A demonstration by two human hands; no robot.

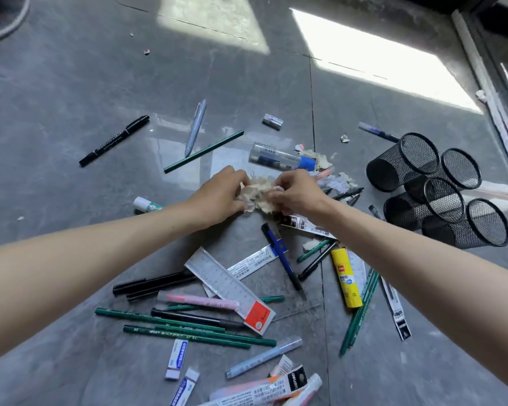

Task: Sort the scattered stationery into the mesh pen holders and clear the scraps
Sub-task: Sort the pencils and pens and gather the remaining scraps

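item: wad of paper scraps point(258, 190), tan, on the floor point(71, 98) at mid scene. it is held between both grips: the left grip point(220, 194) takes its left end with fingers curled about the paper, and the right grip point(298, 193) takes its right end with fingertips pinched in. its long axis runs left to right, grip to grip, with no gap at either end. item: loose scraps point(339, 181), just right of the right grip and slightly farther, beside a clear tube point(282, 156) with a blue cap. the right grip is the nearer, so the next gathering likely falls to it, drawing leftward into the wad. item: mesh pen holders point(434, 189), four, clustered well to the right; whether upright or tipped cannot be settled in this wide view. item: unsorted stationery, namely green pencils point(188, 332), ruler point(226, 282) and yellow glue stick point(346, 281), near side, touching neither grip.
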